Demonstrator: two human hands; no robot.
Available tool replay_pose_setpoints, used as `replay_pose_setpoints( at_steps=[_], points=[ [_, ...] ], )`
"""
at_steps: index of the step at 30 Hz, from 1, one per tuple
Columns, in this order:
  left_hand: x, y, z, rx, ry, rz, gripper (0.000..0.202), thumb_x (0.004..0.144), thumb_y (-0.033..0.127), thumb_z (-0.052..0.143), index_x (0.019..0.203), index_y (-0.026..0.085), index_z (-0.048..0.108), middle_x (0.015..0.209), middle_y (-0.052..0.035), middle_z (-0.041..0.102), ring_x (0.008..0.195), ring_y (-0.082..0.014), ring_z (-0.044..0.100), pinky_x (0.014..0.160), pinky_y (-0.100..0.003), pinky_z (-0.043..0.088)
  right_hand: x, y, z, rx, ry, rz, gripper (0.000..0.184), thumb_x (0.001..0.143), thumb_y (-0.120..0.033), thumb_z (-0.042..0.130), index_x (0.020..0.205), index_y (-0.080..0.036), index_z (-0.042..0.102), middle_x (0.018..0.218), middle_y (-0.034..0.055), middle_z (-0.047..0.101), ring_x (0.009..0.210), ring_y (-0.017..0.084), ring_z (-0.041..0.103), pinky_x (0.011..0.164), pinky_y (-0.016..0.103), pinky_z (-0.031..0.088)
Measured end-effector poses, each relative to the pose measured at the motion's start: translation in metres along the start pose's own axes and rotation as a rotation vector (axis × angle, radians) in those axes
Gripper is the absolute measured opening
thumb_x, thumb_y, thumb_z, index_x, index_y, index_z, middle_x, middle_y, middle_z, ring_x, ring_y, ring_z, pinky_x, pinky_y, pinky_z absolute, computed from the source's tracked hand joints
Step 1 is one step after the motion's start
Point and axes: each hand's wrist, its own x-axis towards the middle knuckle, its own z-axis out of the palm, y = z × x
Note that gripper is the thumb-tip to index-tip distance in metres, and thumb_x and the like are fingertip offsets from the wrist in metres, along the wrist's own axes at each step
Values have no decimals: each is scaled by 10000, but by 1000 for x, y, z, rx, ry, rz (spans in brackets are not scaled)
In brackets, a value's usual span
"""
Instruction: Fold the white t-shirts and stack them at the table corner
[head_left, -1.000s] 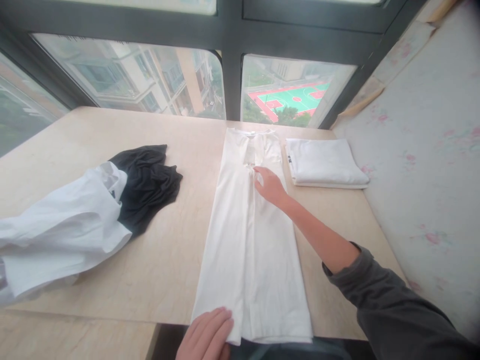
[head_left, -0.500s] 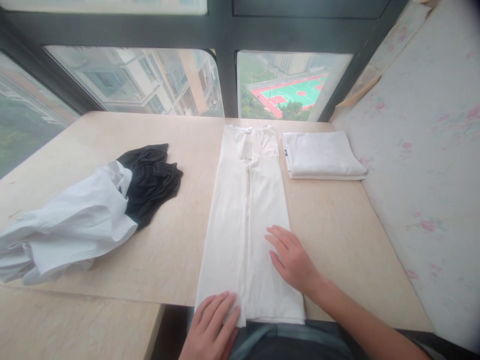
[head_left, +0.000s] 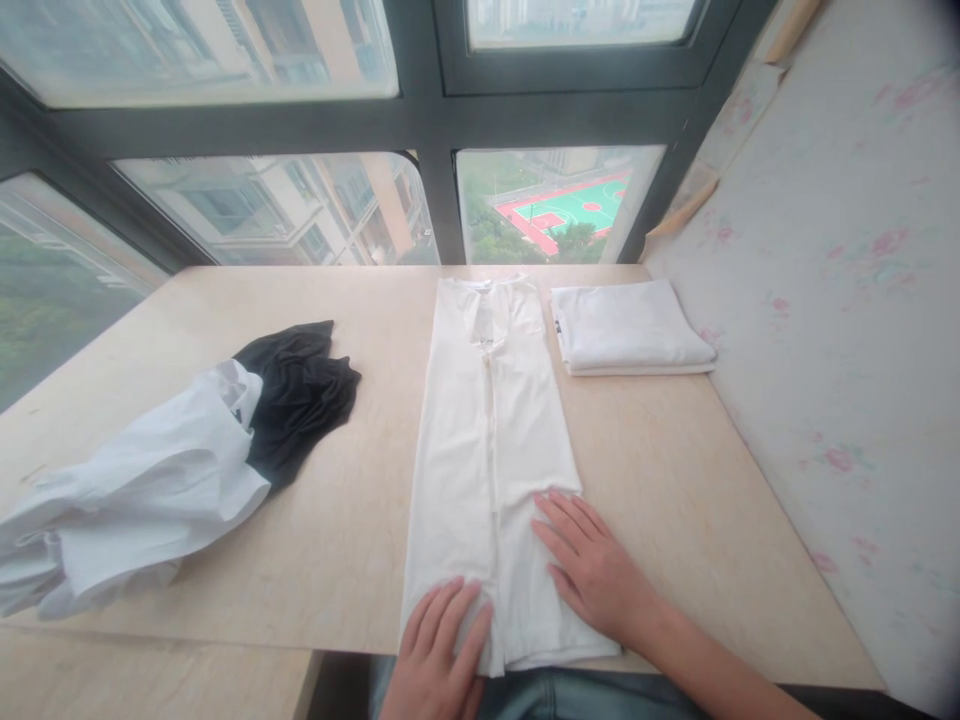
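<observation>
A white shirt (head_left: 457, 450) lies face down in a long strip, its two sides folded in to meet along the middle. Its neckline, with small dark print inside, points toward the window. My left hand (head_left: 446, 640) rests flat on the near left end of the shirt, fingers stretched out. On the right half, farther up, my right hand (head_left: 592, 565) lies with fingers extended, touching the cloth near its right edge, where slight wrinkles show. Neither hand grips anything.
A folded white garment (head_left: 630, 325) sits at the back right, beside the floral wall (head_left: 817, 400). To the left lie a loose white garment (head_left: 150, 490) and a black garment (head_left: 300, 400), partly overlapping. Dark window frames (head_left: 247, 130) border the wooden surface (head_left: 360, 560) at the back.
The view has tilted up, showing more window. My right hand stays on the shirt's right half, now wrinkling the cloth near the edge; my left hand has shifted slightly right on the near end.
</observation>
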Motion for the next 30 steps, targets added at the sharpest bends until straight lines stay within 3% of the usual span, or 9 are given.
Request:
replay_pose_setpoints(
  at_steps=[4,11,13,18,25,30],
  points=[
    [13,0,-1,83,-148,50,601,827,321,619,1411,211,530,1448,-104,533,1336,-301,456,1085,-424,394,13,22,0,7,-16,-45,423,920,-212,507,1329,-139,587,1550,136,411,1458,303,328,1161,522,372],
    [42,-12,-9,3,-341,37,1027,707,672,716,1544,218,332,1593,-126,350,1430,-362,351,1090,-484,424,44,61,2,31,-20,-109,421,939,-239,493,1338,-128,573,1549,155,405,1467,291,308,1158,528,363],
    [51,-17,-12,-27,-356,46,976,747,686,673,1540,226,339,1604,-128,327,1444,-360,332,1094,-492,425,52,67,2,37,-20,-114,427,939,-241,494,1344,-130,569,1539,156,418,1466,283,313,1161,524,359],
    [63,-19,-12,-31,-336,34,727,847,520,652,1482,237,438,1571,-121,387,1418,-336,377,1072,-477,454,54,66,1,-7,1,-75,417,944,-214,484,1343,-136,577,1527,153,440,1463,271,328,1165,512,362],
    [41,2,-15,39,-288,79,708,867,504,631,1481,209,438,1573,-129,384,1415,-331,383,1069,-457,454,5,37,-9,-1,-25,17,458,921,-180,496,1374,-156,556,1548,146,412,1474,288,310,1155,532,384],
    [36,10,-25,33,-274,138,568,880,462,624,1380,204,549,1493,-121,491,1377,-306,434,1051,-437,471,-21,18,-22,35,-49,60,414,926,-175,484,1328,-153,583,1532,148,433,1465,292,326,1151,539,394]
  ],
)
